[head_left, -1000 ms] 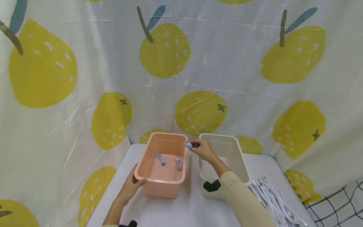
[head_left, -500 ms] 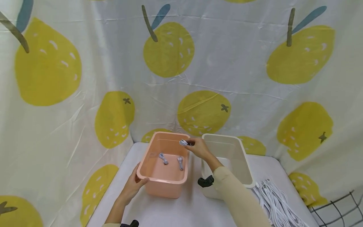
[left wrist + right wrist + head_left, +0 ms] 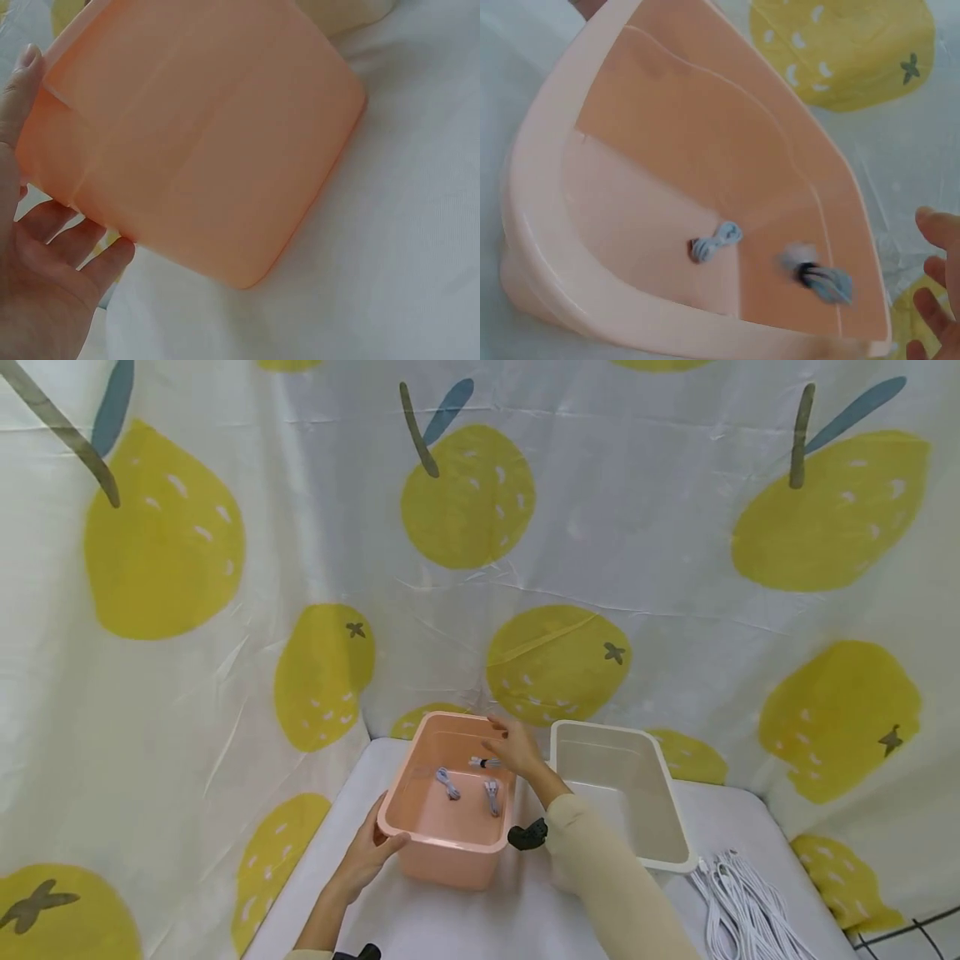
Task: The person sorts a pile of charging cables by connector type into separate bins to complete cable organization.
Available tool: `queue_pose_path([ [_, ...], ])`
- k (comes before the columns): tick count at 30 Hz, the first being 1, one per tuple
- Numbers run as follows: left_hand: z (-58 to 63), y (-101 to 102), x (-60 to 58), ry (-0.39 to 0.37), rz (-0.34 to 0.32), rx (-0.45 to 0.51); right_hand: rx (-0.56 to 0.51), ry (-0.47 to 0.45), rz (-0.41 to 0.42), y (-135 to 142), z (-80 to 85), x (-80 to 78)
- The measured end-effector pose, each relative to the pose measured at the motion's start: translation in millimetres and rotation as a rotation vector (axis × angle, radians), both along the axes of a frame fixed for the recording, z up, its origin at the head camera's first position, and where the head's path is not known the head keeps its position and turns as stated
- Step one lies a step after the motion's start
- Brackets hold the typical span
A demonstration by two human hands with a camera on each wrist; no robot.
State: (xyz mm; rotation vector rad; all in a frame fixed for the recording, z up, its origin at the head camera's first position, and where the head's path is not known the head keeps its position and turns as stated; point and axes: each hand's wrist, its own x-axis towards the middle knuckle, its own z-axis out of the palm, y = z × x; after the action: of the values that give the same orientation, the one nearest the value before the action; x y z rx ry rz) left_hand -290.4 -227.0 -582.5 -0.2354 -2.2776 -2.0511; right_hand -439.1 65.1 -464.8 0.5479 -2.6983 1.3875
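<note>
From the head, we looked forward and down from well back toward a pale hanging sheet printed with yellow fruit (image 3: 645, 527). The left-wrist camera set us near the outer wall of a peach rectangular plastic bin (image 3: 217, 150); the right-wrist one looked aslant, close, into its inside, which our head view shared.

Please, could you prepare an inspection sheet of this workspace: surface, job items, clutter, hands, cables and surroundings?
Surface: white table.
Job items: peach bin; one cord bundle and a second cord bundle on its floor; a third cord bundle, blurred, seemingly in mid-air inside it.
Clutter: cream bin right of the peach bin, possibly part of the job.
Hands: left hand grips the peach bin's near left corner; right hand, fingers apart, holds nothing near its right rim.
Cables: white cable heap, beside the cream bin.
Surroundings: fruit-print curtain; black wire grid, lower right.
</note>
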Motion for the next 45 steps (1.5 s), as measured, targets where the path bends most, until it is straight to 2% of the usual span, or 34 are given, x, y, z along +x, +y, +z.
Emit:
queue_pose_path([
  [7, 2.2, 5, 0.2, 0.006, 0.012, -0.006, 0.048, 0.036, 0.017, 14, -6.6, 4.6],
  [12, -1.1, 2, 0.0, 0.003, 0.000, 0.010, 0.024, 0.035, 0.012, 24, -3.8, 6.5],
  [15, -3.5, 1, -0.4, 0.014, -0.015, 0.032, 0.019, 0.071, 0.023, 28, -3.2, 5.7],
  [20, -0.6, 1, 0.4, 0.018, -0.014, 0.021, 0.031, 0.105, 0.038, 32, -0.8, 7.5],
  [30, 9.9, -1, 5.5, 0.002, 0.100, -0.082, 0.035, 0.063, 0.031, 42, 6.5, 22.8],
  [33, 16.1, -2, 8.7, 0.040, 0.160, -0.063, 0.027, 0.038, 0.041, 46, 5.3, 26.7],
  [37, 28.1, -2, 7.3, 0.121, 0.237, -0.077, 0.021, 0.063, 0.062, 52, 5.6, 29.6],
  [40, 36.5, 0, 3.5, 0.194, 0.285, -0.145, 0.028, 0.085, 0.069, 55, 9.1, 31.5],
  [45, 45.1, 10, -2.2, 0.316, 0.356, -0.291, 0.041, 0.066, 0.048, 60, 14.0, 35.9],
])
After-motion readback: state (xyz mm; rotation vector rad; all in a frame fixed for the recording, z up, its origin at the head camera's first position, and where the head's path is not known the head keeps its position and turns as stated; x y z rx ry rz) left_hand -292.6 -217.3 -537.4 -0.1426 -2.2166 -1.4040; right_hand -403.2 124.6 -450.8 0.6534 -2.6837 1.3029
